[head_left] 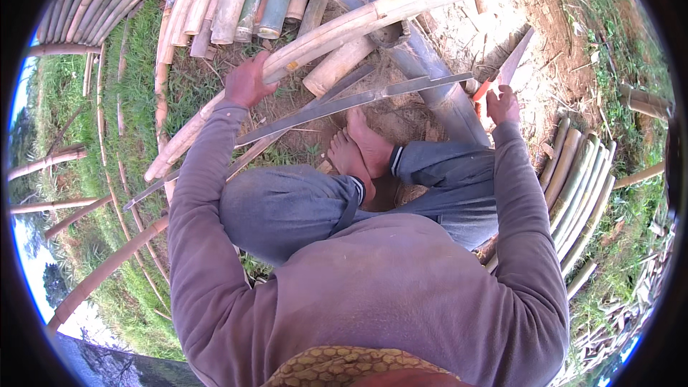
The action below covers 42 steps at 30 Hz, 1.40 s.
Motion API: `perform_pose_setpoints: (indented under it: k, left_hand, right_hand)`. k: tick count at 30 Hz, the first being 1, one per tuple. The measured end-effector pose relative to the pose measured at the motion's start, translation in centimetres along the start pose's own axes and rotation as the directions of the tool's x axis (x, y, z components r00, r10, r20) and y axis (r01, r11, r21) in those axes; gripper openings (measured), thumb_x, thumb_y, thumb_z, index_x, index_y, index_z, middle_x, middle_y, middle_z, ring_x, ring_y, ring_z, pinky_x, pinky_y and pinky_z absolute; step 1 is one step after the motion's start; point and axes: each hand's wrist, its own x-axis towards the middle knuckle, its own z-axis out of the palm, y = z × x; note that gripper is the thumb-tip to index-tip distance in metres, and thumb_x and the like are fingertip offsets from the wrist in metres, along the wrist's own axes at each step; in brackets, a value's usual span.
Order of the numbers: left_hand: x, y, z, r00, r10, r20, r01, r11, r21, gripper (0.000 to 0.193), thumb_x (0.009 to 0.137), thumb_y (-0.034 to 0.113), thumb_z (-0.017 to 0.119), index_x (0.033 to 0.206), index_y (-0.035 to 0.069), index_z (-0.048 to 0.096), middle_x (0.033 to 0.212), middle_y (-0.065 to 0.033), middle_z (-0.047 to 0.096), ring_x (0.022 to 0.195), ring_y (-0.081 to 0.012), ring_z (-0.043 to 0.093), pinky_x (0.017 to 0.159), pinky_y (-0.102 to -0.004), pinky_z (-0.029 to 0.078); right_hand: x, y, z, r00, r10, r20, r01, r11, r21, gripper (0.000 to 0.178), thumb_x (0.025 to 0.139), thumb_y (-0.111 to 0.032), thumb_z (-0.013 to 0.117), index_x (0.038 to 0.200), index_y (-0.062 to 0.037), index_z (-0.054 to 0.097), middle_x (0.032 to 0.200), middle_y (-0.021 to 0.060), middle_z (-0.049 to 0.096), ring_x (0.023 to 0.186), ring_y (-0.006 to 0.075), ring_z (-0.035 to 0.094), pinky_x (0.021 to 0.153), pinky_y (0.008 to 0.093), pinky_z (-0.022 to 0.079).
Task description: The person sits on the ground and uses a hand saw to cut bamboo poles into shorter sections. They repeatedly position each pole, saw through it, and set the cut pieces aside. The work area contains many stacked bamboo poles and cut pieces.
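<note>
A long, pale bamboo pole [373, 16] runs from the lower left to the upper right in front of me. My left hand [247, 80] is closed around its middle-left part. At the right, my right hand [503, 105] grips a handsaw [510, 63] by its orange handle. The saw's blade points up and away, apart from the pole. Beneath the pole lies a thick, dark grey bamboo trunk [437, 93], slanting down toward my legs. A long, narrow grey strip [322, 110] crosses over my feet's far side and reaches the trunk.
Cut bamboo lengths [236, 0] lie side by side at the far left. Another bundle of bamboo pieces [580, 179] sits to the right of my right arm. A short bamboo piece [337, 66] lies near my bare feet [358, 145]. Bamboo rails [107, 265] stand over grass at the left.
</note>
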Motion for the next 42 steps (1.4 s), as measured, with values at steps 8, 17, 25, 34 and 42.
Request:
perform_pose_setpoints:
  k: [8, 17, 25, 34, 42]
  left_hand:
    - [-1.2, 0.3, 2.5, 0.998, -0.066, 0.013, 0.066, 0.998, 0.016, 0.074, 0.074, 0.038, 0.092, 0.137, 0.021, 0.056, 0.109, -0.0179, 0.074, 0.098, -0.0416, 0.074, 0.084, -0.0551, 0.059]
    - [-1.3, -0.3, 3.2, 0.999, -0.04, -0.017, 0.04, 0.999, 0.008, 0.076, 0.075, 0.038, 0.092, 0.138, 0.018, 0.055, 0.113, -0.0168, 0.074, 0.103, -0.0419, 0.073, 0.087, -0.0551, 0.058]
    - [-1.0, 0.6, 2.5, 0.996, -0.091, 0.02, 0.091, 0.996, 0.02, 0.078, 0.073, 0.038, 0.093, 0.139, 0.019, 0.054, 0.114, -0.0158, 0.074, 0.104, -0.0417, 0.073, 0.089, -0.0539, 0.058]
    - [-0.5, 1.1, 2.0, 0.991, -0.115, 0.072, 0.112, 0.993, 0.047, 0.084, 0.074, 0.036, 0.09, 0.147, 0.018, 0.053, 0.112, -0.0206, 0.075, 0.104, -0.0434, 0.073, 0.09, -0.0538, 0.057]
    - [-0.6, 1.2, 1.7, 0.986, -0.133, 0.1, 0.129, 0.991, 0.046, 0.085, 0.073, 0.038, 0.092, 0.145, 0.017, 0.054, 0.117, -0.0207, 0.073, 0.107, -0.0425, 0.072, 0.093, -0.0544, 0.058]
  right_hand:
    - [3.9, -1.2, 3.9, 0.935, 0.007, 0.355, -0.034, 0.997, 0.07, 0.065, 0.085, -0.031, 0.067, 0.129, 0.0162, 0.062, 0.126, 0.0391, 0.068, 0.127, 0.0474, 0.065, 0.109, 0.0501, 0.051]
    - [5.7, 4.4, 6.7, 0.787, 0.105, 0.608, -0.347, 0.891, 0.295, 0.059, 0.089, -0.042, 0.06, 0.116, 0.0074, 0.074, 0.114, 0.0292, 0.072, 0.099, 0.0332, 0.069, 0.085, 0.0452, 0.055]
    - [-1.5, -4.4, -6.2, 0.883, 0.372, -0.287, -0.206, 0.855, 0.476, 0.065, 0.094, -0.049, 0.072, 0.133, 0.0024, 0.067, 0.109, 0.0218, 0.076, 0.099, 0.0341, 0.071, 0.089, 0.0472, 0.056]
    - [-15.7, -8.8, -11.6, 0.924, -0.179, -0.339, 0.381, 0.536, 0.754, 0.027, 0.102, -0.009, 0.074, 0.123, 0.0027, 0.063, 0.101, 0.0063, 0.066, 0.086, 0.0099, 0.064, 0.073, 0.0247, 0.057]
    - [-17.2, -11.2, -12.3, 0.885, -0.349, -0.307, 0.458, 0.543, 0.704, 0.047, 0.101, -0.018, 0.076, 0.141, 0.0038, 0.063, 0.129, 0.0174, 0.073, 0.117, 0.0266, 0.071, 0.101, 0.0389, 0.056]
